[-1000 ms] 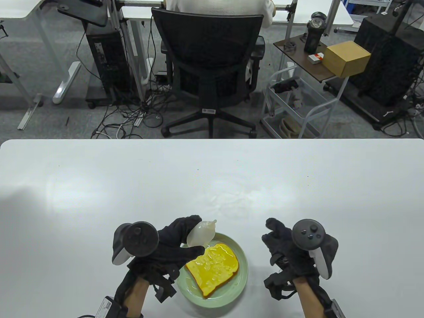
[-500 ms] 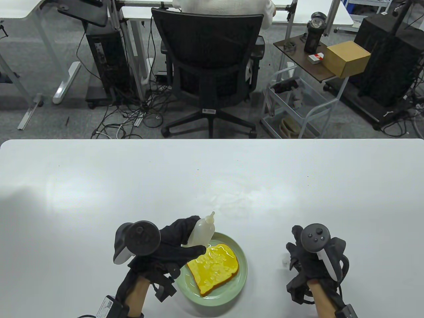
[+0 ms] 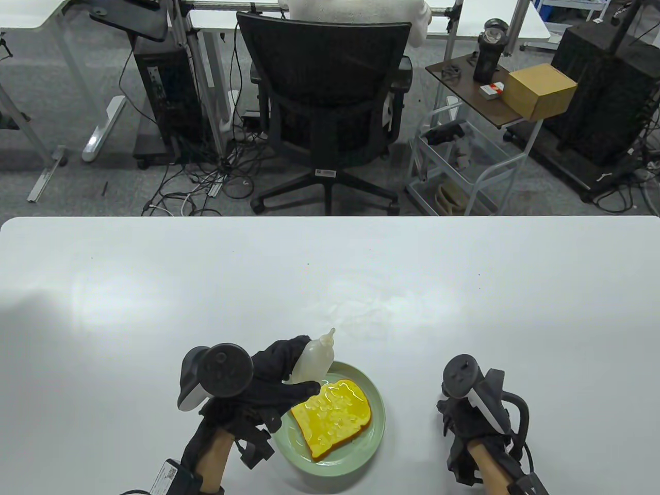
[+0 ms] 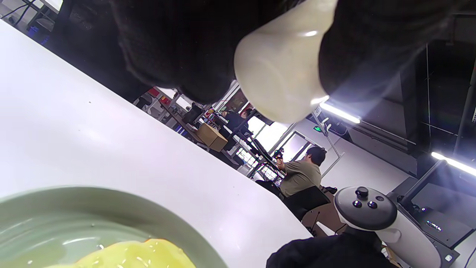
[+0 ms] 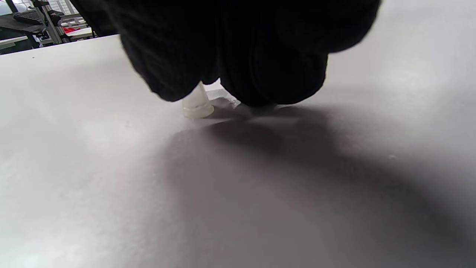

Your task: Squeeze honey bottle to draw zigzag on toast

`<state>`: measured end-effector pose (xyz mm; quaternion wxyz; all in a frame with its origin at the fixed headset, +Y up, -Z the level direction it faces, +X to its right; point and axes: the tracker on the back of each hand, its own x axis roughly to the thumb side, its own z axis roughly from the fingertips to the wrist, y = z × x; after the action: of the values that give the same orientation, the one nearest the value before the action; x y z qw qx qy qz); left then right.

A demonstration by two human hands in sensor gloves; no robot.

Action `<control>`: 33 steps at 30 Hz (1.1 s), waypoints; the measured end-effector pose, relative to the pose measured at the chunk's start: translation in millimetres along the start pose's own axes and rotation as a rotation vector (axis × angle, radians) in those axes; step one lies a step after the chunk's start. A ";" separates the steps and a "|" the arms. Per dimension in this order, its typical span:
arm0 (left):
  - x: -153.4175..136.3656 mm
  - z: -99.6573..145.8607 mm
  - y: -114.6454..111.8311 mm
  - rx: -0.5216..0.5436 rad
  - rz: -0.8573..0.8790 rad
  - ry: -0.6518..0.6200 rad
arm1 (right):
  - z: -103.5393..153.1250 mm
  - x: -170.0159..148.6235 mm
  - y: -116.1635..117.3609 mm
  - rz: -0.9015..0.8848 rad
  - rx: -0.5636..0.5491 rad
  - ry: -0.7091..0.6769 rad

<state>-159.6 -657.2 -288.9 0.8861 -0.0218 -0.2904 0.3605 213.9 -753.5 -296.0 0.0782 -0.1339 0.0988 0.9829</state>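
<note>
A slice of yellow toast point(image 3: 335, 415), glossy with honey, lies on a pale green plate point(image 3: 380, 412) near the table's front edge. My left hand point(image 3: 308, 365) grips the translucent honey bottle point(image 3: 315, 357) over the plate's far left rim, nozzle pointing up and away. In the left wrist view the bottle's base point(image 4: 282, 70) sits between my fingers, above the plate point(image 4: 111, 197) and the toast point(image 4: 141, 257). My right hand point(image 3: 447, 408) is down on the table right of the plate. In the right wrist view its fingertips point(image 5: 275, 56) close on a small translucent cap point(image 5: 197, 108) standing on the table.
The white table point(image 3: 154, 309) has a wet smear point(image 3: 361, 309) just beyond the plate. An office chair point(image 3: 325, 103) and a small cart point(image 3: 454, 170) stand on the floor behind the table's far edge.
My right hand has moved down toward the front edge and closed over the small cap on the table. My left hand tipped the bottle's nozzle from sideways to upward and now holds still.
</note>
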 end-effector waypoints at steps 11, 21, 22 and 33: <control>1.7 -0.9 -1.1 -0.011 -0.021 0.004 | 13.0 13.4 -23.7 -0.132 -0.121 -0.100; 1.7 -5.6 -9.7 -0.040 -0.114 0.029 | 81.8 61.0 -114.6 -0.878 -0.378 -0.574; 1.7 -5.9 -10.4 -0.043 -0.121 0.031 | 86.0 65.1 -118.2 -0.888 -0.393 -0.595; 3.0 -8.0 -18.0 -0.075 -0.260 0.061 | 86.6 98.3 -107.2 -0.705 -0.446 -0.659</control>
<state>-142.3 -667.2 -289.6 0.9324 -0.0279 -0.2767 0.2307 118.2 -618.6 -260.2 0.4005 0.1435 -0.1935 0.8841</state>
